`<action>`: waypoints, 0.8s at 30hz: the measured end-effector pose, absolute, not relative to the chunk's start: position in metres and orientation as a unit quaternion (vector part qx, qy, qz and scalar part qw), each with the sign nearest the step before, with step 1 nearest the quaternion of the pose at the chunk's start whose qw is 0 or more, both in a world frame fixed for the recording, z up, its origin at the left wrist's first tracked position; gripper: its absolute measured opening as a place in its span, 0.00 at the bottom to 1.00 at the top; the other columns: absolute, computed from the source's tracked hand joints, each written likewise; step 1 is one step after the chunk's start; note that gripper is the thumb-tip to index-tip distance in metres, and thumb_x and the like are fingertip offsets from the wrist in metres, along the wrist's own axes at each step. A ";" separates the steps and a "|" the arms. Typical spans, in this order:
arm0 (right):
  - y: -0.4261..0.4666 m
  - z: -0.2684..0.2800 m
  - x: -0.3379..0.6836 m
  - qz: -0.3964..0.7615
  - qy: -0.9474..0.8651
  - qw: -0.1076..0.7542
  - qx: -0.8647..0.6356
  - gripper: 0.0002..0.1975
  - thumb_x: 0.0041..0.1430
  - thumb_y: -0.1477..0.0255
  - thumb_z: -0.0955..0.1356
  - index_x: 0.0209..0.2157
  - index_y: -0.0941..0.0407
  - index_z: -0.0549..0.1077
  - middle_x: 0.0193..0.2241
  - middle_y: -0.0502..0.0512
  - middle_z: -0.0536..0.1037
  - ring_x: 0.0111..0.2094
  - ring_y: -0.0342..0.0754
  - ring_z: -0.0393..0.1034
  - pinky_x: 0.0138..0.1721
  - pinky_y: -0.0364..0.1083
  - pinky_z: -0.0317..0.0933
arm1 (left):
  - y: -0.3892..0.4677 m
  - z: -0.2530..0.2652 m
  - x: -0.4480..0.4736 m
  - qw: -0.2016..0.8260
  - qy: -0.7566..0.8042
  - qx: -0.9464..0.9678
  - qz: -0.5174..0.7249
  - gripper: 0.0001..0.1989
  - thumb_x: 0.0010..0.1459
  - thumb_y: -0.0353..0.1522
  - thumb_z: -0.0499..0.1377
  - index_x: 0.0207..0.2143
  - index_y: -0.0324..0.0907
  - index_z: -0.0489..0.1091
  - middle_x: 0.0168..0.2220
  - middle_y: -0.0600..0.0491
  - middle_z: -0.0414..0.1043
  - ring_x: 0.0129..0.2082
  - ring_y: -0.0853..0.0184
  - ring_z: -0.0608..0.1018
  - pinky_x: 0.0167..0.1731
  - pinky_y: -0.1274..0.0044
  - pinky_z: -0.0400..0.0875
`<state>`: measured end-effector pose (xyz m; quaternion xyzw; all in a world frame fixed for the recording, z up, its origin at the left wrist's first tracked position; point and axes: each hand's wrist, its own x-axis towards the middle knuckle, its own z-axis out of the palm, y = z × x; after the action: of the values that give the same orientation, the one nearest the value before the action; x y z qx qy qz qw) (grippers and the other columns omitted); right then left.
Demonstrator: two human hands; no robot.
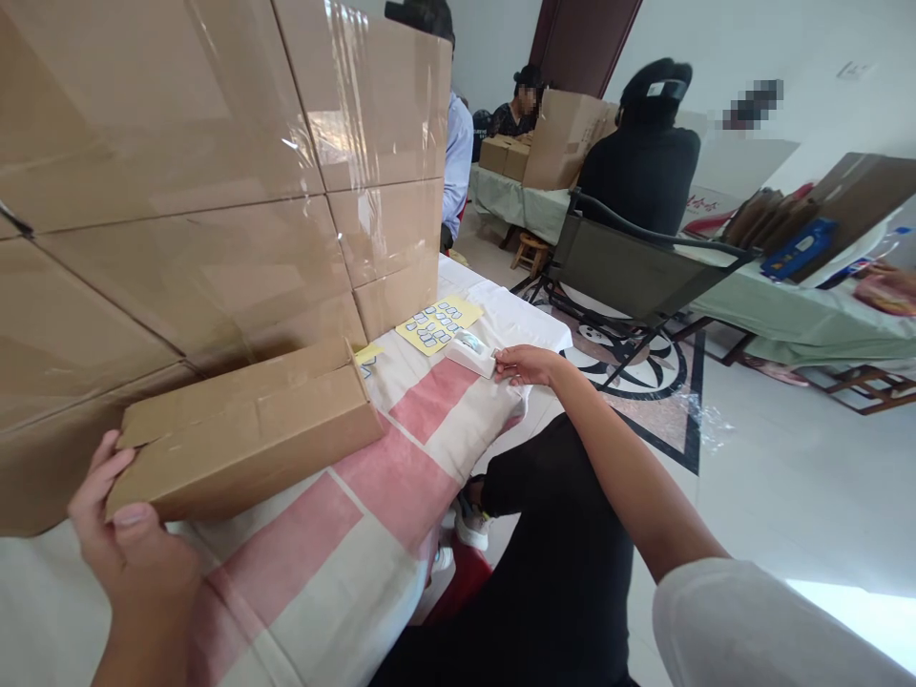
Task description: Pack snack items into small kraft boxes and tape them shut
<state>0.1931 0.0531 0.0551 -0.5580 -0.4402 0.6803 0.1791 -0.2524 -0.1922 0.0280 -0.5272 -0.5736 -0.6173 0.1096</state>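
My left hand [133, 549] grips the near left end of a long, narrow cardboard box [250, 429], thumb on one side and fingers on the other. The box lies on the cloth-covered table [422, 477]. Farther off, my right hand [526, 365] is closed at the right end of a small white tape dispenser [470, 355] with a shiny roll on top. Whether a strip of tape lies between those fingers is too small to tell. Just beyond the dispenser is a yellow sheet [438, 322] with several dark-outlined stickers. Another yellow piece [368, 357] is partly hidden by the box.
Large taped cartons [215, 172] form a wall along the table's left side. A folding chair [630, 262] and a person in black [640, 157] are beyond, near a green-covered table [515, 196] with cartons. Two other people sit farther back. My black-clad leg [551, 534] is beside the table.
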 end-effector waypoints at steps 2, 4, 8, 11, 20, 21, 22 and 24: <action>0.051 0.055 0.194 0.679 -0.442 0.185 -0.556 0.15 0.57 0.64 0.78 0.28 0.57 0.72 0.26 0.55 0.78 0.32 0.50 0.79 0.25 0.41 0.65 | -0.192 0.026 -0.254 0.110 -0.576 -0.527 -0.616 0.25 0.72 0.45 0.49 0.61 0.38 0.65 0.67 0.37 0.63 0.68 0.52 0.66 0.68 0.51 0.57; 0.050 0.053 0.194 0.674 -0.444 0.194 -0.557 0.15 0.58 0.64 0.77 0.29 0.57 0.72 0.26 0.55 0.78 0.32 0.49 0.79 0.24 0.41 0.64 | -0.192 0.025 -0.255 0.109 -0.571 -0.523 -0.624 0.26 0.72 0.45 0.49 0.61 0.36 0.65 0.66 0.35 0.64 0.68 0.51 0.67 0.68 0.51 0.57; 0.051 0.049 0.193 0.668 -0.441 0.202 -0.564 0.13 0.58 0.65 0.77 0.31 0.57 0.72 0.25 0.55 0.77 0.31 0.49 0.79 0.24 0.41 0.64 | -0.190 0.022 -0.257 0.110 -0.558 -0.521 -0.636 0.26 0.72 0.44 0.50 0.61 0.34 0.66 0.65 0.33 0.64 0.68 0.50 0.67 0.68 0.49 0.57; 0.053 0.049 0.191 0.669 -0.435 0.195 -0.570 0.13 0.58 0.66 0.76 0.30 0.56 0.71 0.25 0.56 0.78 0.31 0.50 0.79 0.24 0.42 0.65 | -0.190 0.022 -0.257 0.108 -0.562 -0.526 -0.629 0.25 0.72 0.42 0.49 0.61 0.32 0.65 0.66 0.31 0.63 0.68 0.49 0.66 0.68 0.48 0.57; 0.053 0.054 0.184 0.636 -0.428 0.188 -0.614 0.09 0.54 0.69 0.71 0.27 0.56 0.67 0.23 0.53 0.75 0.27 0.49 0.77 0.21 0.42 0.61 | -0.200 0.033 -0.245 0.084 -0.619 -0.517 -0.585 0.16 0.75 0.33 0.42 0.38 0.36 0.65 0.70 0.49 0.59 0.69 0.42 0.60 0.55 0.31 0.51; 0.053 0.055 0.182 0.629 -0.428 0.187 -0.621 0.09 0.53 0.69 0.71 0.27 0.56 0.67 0.23 0.53 0.74 0.27 0.49 0.77 0.20 0.42 0.61 | -0.200 0.034 -0.244 0.085 -0.621 -0.516 -0.584 0.16 0.74 0.33 0.41 0.37 0.36 0.64 0.70 0.50 0.59 0.69 0.42 0.60 0.55 0.30 0.51; 0.053 0.056 0.181 0.622 -0.429 0.185 -0.628 0.08 0.53 0.70 0.70 0.27 0.56 0.66 0.23 0.52 0.74 0.26 0.48 0.77 0.20 0.42 0.60 | -0.200 0.034 -0.243 0.084 -0.622 -0.515 -0.583 0.16 0.74 0.33 0.41 0.37 0.37 0.64 0.70 0.50 0.59 0.69 0.43 0.60 0.55 0.30 0.51; 0.052 0.059 0.177 0.609 -0.431 0.181 -0.641 0.08 0.53 0.71 0.69 0.26 0.56 0.65 0.22 0.51 0.72 0.25 0.48 0.76 0.19 0.42 0.59 | -0.200 0.035 -0.242 0.079 -0.622 -0.515 -0.584 0.16 0.74 0.34 0.41 0.37 0.38 0.64 0.70 0.54 0.59 0.69 0.45 0.60 0.58 0.31 0.50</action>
<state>0.1770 0.0523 0.0590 -0.6411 -0.4306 0.6089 0.1809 -0.2417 -0.1999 0.0354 -0.5147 -0.6225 -0.5843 0.0787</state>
